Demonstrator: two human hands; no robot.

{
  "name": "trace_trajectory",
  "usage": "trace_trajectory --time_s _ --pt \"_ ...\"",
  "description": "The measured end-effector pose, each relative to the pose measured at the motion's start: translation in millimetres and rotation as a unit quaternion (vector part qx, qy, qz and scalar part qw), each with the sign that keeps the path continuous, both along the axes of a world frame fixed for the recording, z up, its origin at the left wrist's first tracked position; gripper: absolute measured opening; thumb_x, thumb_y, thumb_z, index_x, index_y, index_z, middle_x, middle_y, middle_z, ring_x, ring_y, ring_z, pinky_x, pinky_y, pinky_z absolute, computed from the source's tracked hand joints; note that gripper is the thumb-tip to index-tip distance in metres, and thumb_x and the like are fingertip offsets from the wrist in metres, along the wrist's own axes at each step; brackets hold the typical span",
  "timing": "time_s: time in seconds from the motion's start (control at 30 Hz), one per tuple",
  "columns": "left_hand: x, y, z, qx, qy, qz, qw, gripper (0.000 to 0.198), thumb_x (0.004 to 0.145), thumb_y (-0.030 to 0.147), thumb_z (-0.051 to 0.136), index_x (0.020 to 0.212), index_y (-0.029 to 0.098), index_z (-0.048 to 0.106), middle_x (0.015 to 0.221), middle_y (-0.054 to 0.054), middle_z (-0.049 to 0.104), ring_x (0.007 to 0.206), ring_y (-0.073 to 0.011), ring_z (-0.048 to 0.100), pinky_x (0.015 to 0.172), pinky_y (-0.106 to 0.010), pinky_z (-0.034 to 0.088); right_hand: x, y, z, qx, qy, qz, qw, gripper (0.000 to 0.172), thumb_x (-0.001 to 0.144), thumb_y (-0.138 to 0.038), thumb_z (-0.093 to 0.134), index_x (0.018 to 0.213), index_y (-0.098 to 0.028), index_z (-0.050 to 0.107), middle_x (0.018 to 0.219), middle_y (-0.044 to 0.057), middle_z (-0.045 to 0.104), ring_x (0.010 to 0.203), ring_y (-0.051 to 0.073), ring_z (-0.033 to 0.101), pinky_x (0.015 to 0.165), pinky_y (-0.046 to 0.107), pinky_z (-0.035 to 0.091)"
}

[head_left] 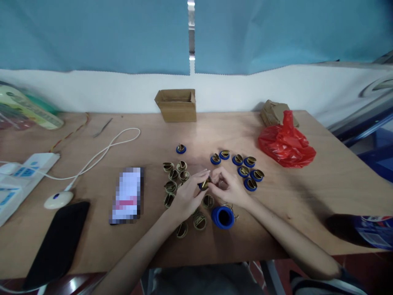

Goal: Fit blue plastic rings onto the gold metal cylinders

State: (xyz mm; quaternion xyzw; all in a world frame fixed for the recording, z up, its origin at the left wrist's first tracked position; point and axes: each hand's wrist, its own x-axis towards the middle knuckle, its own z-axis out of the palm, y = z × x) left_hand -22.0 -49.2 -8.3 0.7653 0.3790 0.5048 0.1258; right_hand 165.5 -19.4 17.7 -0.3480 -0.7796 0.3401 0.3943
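In the head view, my left hand (pixel 188 198) grips a round brass-coloured piece (pixel 204 184) with a bar across its face and a dark edge. My right hand (pixel 229 187) is closed, its thumb and fingers pinching at the right side of the same piece; the exact contact is partly hidden. Around and under my left hand lie several similar round pieces (pixel 200 221) without blue rims. Beyond my right hand are several pieces with blue rims (pixel 250 184), and one more blue-rimmed piece (pixel 181 149) sits apart. A blue stack of rings (pixel 223 217) stands just below my hands.
An open cardboard box (pixel 179 111) and a tied red plastic bag (pixel 287 143) stand towards the back. At left are a lit phone (pixel 127 194), a black phone (pixel 58 239), a white cable (pixel 101 152) and a power strip (pixel 27 180). A dark bottle (pixel 362 230) lies at right.
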Motion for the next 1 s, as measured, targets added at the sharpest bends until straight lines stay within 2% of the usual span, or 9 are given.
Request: trace_trajectory --time_s 0.17,0.3,0.4,0.53,0.67,0.8,0.83,0.9,1.0 --pt "-1 -2 0.0 -0.012 0.02 -0.025 0.999 0.044 0.091 0.011 0.068 0.132 0.021 0.057 0.127 -0.011 0.071 0.12 -0.0223 0.069 0.106 -0.039 0.058 0 6 -5.3 -0.073 0.009 0.002 0.997 0.017 0.082 -0.02 0.063 0.082 -0.022 0.046 0.069 -0.006 0.049 0.055 0.009 0.046 0.05 0.02 0.039" --pt "-1 -3 1.4 -0.098 0.028 0.002 0.995 0.057 0.084 0.02 0.078 0.135 0.023 0.053 0.127 -0.011 0.071 0.117 -0.024 0.07 0.1 -0.039 0.06 3 12 -8.8 -0.125 0.015 0.033 0.992 0.021 0.084 -0.022 0.063 0.075 -0.021 0.044 0.067 -0.006 0.046 0.056 0.008 0.042 0.05 0.021 0.035" --pt "-1 -2 1.7 -0.132 -0.003 0.041 0.99 0.051 0.078 0.026 0.084 0.122 0.022 0.057 0.118 -0.009 0.074 0.105 -0.0234 0.074 0.088 -0.036 0.063 4 14 -6.9 -0.168 0.029 0.056 0.984 0.02 0.09 -0.031 0.063 0.08 -0.02 0.05 0.07 -0.005 0.048 0.06 0.009 0.045 0.053 0.022 0.038" --pt "-5 1 6.9 -0.105 0.009 0.064 0.992 0.039 0.079 0.032 0.084 0.109 0.02 0.062 0.1 -0.006 0.074 0.091 -0.0216 0.073 0.08 -0.035 0.061 13 16 7.4 -0.2 0.043 0.073 0.976 0.021 0.094 -0.037 0.064 0.086 -0.019 0.056 0.069 -0.005 0.049 0.06 0.009 0.046 0.053 0.022 0.039" --pt "-8 3 15.8 -0.105 0.012 0.079 0.991 0.03 0.082 0.023 0.078 0.108 0.021 0.065 0.096 -0.005 0.072 0.086 -0.0192 0.069 0.078 -0.033 0.059 33 18 35.9 -0.193 0.011 0.192 0.962 0.023 0.092 -0.04 0.068 0.101 -0.02 0.063 0.084 0.0 0.062 0.071 0.012 0.057 0.063 0.025 0.05" --pt "-9 4 16.6 -0.117 0.033 0.08 0.989 0.024 0.081 0.019 0.075 0.103 0.021 0.066 0.09 -0.003 0.071 0.08 -0.0183 0.066 0.075 -0.031 0.056 45 15 61.5 -0.16 -0.078 0.332 0.926 0.042 0.08 -0.042 0.082 0.113 -0.021 0.067 0.104 0.004 0.066 0.092 0.017 0.062 0.08 0.03 0.055" --pt "-9 4 15.5 -0.119 0.041 0.078 0.989 0.023 0.081 0.02 0.076 0.102 0.021 0.067 0.091 -0.003 0.071 0.081 -0.0185 0.066 0.075 -0.032 0.056 44 14 63.5 -0.151 -0.082 0.337 0.926 0.044 0.079 -0.042 0.083 0.114 -0.022 0.067 0.109 0.005 0.066 0.097 0.018 0.063 0.083 0.031 0.054" --pt "-9 4 13.1 -0.112 0.053 0.071 0.99 0.023 0.082 0.024 0.077 0.101 0.02 0.066 0.091 -0.003 0.07 0.083 -0.0193 0.066 0.076 -0.032 0.055 40 10 60.4 -0.148 -0.064 0.281 0.946 0.033 0.084 -0.04 0.078 0.109 -0.021 0.067 0.106 0.005 0.066 0.092 0.017 0.062 0.081 0.031 0.054" --pt "-8 3 10.4 -0.077 0.069 0.054 0.993 0.026 0.083 0.032 0.078 0.102 0.019 0.065 0.088 -0.004 0.067 0.083 -0.02 0.065 0.075 -0.033 0.056 28 7 43.3 -0.135 0.0 0.115 0.984 0.018 0.092 -0.035 0.07 0.1 -0.02 0.062 0.086 0.0 0.061 0.074 0.013 0.057 0.065 0.025 0.05"
